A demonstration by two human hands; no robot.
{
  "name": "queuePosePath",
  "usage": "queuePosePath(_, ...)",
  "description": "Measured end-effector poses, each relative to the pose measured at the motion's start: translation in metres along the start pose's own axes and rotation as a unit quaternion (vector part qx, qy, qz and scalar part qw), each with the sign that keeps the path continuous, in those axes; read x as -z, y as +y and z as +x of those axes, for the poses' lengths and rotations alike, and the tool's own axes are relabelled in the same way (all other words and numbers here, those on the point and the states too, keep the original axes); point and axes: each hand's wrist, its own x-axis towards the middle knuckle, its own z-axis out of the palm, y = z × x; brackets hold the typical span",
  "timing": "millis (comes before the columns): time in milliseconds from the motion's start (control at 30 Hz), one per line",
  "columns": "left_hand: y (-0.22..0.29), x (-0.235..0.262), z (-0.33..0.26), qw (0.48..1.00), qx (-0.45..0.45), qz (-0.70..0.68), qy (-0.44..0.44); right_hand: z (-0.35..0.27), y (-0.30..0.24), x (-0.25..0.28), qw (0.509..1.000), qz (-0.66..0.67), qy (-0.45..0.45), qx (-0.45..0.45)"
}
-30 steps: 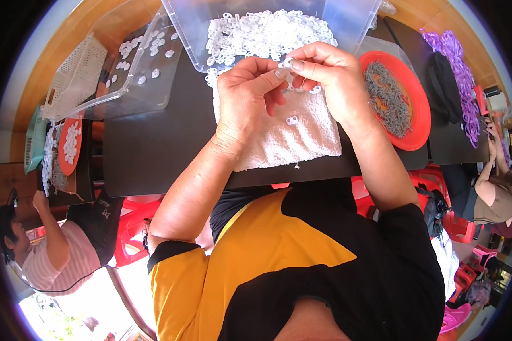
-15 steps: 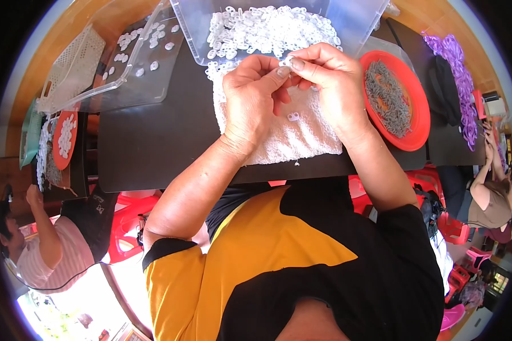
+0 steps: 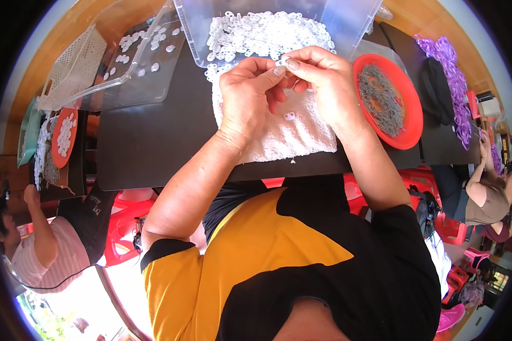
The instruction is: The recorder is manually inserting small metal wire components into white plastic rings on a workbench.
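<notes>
My left hand (image 3: 244, 99) and my right hand (image 3: 334, 94) meet above a white towel (image 3: 287, 142). Fingertips of both are pinched together around a small white plastic piece (image 3: 280, 62), mostly covered by the fingers. One more white piece (image 3: 290, 116) with holes lies loose on the towel below the hands. Just beyond them stands a clear plastic bin (image 3: 355, 23) holding a heap of similar white pieces (image 3: 267, 34). To the right of my right hand is a red oval tray (image 3: 413, 125) with a pile of thin grey pieces (image 3: 381, 99).
A clear lid or tray (image 3: 148, 85) with scattered white pieces is at the left, beside a white basket (image 3: 77, 68). Purple strands (image 3: 452, 79) and a black pouch (image 3: 436, 91) lie far right. One person (image 3: 54, 244) sits left, another (image 3: 489, 196) right.
The hands stay pinched together at nearly the same spot, with only slight finger movement. The whole view has shifted a little.
</notes>
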Motion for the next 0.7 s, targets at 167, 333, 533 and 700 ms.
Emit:
queuePosePath(167,0.001,-0.001,-0.002,0.999,-0.017,0.025,-0.025,-0.004,-0.007,0.006,0.999,-0.044,-0.010,0.005)
queuePosePath(333,0.004,-0.002,-0.004,0.993,-0.032,0.106,-0.044,-0.010,-0.011,0.012,0.999,-0.049,-0.017,0.014)
queuePosePath(533,0.003,-0.003,-0.005,0.994,-0.023,0.092,-0.051,-0.016,-0.008,0.010,0.998,-0.057,-0.005,0.018)
queuePosePath(700,-0.001,-0.003,-0.007,0.995,-0.017,0.097,-0.035,-0.015,-0.002,0.007,0.998,-0.050,-0.002,0.036)
